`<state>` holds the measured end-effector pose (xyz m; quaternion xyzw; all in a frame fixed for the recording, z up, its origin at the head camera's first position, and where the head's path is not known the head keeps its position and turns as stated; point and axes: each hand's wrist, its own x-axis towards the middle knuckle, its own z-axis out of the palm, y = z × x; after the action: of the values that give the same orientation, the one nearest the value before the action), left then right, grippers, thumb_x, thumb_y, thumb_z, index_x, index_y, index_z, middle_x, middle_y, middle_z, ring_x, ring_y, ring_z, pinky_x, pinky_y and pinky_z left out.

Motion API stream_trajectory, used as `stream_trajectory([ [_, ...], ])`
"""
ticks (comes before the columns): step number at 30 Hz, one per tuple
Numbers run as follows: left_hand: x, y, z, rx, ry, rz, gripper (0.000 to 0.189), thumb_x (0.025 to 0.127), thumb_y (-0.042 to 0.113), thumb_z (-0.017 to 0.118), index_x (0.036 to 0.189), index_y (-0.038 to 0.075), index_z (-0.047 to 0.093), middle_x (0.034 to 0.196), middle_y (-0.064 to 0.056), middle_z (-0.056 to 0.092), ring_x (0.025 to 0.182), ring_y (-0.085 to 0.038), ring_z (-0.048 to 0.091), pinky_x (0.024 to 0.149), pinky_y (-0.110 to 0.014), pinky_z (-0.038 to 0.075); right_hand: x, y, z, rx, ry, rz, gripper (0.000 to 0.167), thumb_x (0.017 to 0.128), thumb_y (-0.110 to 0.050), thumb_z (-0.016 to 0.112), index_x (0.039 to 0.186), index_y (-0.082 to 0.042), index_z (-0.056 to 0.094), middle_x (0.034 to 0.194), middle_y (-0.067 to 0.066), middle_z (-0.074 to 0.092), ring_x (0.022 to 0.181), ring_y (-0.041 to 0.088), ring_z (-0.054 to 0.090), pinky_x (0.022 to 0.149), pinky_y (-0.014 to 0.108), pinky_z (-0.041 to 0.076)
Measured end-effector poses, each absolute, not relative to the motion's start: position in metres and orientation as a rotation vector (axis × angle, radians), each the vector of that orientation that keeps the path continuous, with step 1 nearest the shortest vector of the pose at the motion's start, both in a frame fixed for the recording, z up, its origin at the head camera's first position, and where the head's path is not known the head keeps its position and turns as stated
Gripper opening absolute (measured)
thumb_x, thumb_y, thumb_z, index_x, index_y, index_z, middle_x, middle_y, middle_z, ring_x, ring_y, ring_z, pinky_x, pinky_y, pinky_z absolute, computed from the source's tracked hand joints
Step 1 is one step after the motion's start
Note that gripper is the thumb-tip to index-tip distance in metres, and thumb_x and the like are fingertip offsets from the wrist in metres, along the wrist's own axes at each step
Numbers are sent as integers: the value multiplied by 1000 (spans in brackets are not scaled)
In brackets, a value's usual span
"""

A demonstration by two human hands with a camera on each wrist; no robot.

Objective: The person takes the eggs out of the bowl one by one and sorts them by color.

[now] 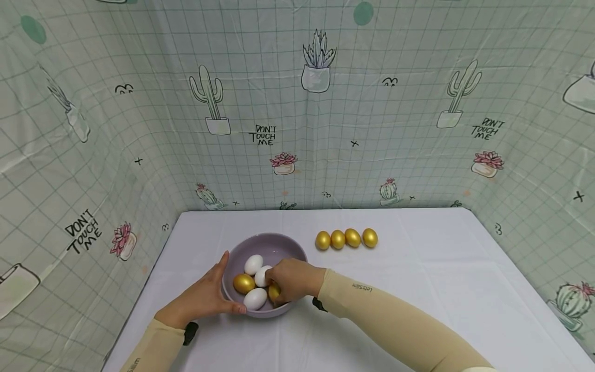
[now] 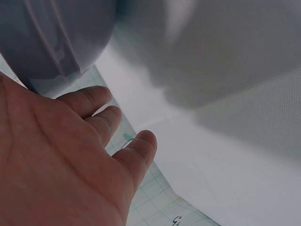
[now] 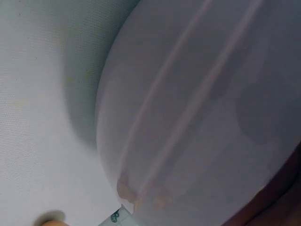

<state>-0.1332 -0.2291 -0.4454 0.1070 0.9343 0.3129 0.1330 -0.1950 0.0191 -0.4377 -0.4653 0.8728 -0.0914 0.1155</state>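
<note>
A mauve bowl (image 1: 279, 240) stands on the table with three white eggs (image 1: 253, 264) and two golden eggs (image 1: 244, 283) inside. My right hand (image 1: 294, 279) reaches over its right rim, and the fingers grip the golden egg (image 1: 274, 292) at the near right, partly covering it. The right wrist view shows mostly the bowl's outer wall (image 3: 188, 103). My left hand (image 1: 204, 295) rests against the bowl's left side, thumb and index finger spread along the rim. In the left wrist view its other fingers (image 2: 136, 153) extend loosely beside the bowl (image 2: 70, 37).
Several golden eggs (image 1: 338, 239) lie in a row on the white tablecloth (image 1: 418, 268), to the right of and behind the bowl. A patterned cloth backdrop (image 1: 316, 119) with cactus drawings closes off the table's back and sides.
</note>
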Motion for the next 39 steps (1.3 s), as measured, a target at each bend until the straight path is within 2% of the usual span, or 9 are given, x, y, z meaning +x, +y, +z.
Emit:
stream_trajectory([
  [7, -133, -229, -445, 309, 2713, 901, 140, 67, 57, 88, 159, 3, -2, 158, -33, 17, 141, -51, 25, 107, -64, 31, -196, 20, -435, -1359, 2540, -280, 28, 81, -22, 84, 105, -14, 73, 77, -14, 59, 68, 3, 51, 65, 16, 41],
  [20, -134, -230, -447, 331, 2725, 911, 140, 66, 58, 87, 159, 2, -2, 159, -32, 16, 143, -49, 22, 108, -63, 28, -198, 26, -423, -1353, 2546, -266, 31, 81, -23, 82, 108, -13, 71, 80, -13, 59, 70, 4, 52, 65, 18, 43],
  [30, -134, -231, -446, 337, 2720, 919, 140, 67, 57, 88, 159, 1, -2, 158, -33, 16, 143, -49, 22, 108, -63, 28, -202, 33, -414, -1377, 2569, -308, 39, 80, -26, 83, 113, -12, 69, 83, -13, 62, 71, 4, 54, 66, 18, 44],
  [39, -135, -232, -449, 332, 2716, 907, 140, 67, 58, 87, 160, 6, -5, 159, -32, 15, 143, -50, 22, 107, -64, 29, -209, 42, -407, -1405, 2572, -434, 37, 80, -20, 81, 114, -13, 69, 91, -12, 63, 75, 5, 54, 70, 19, 45],
])
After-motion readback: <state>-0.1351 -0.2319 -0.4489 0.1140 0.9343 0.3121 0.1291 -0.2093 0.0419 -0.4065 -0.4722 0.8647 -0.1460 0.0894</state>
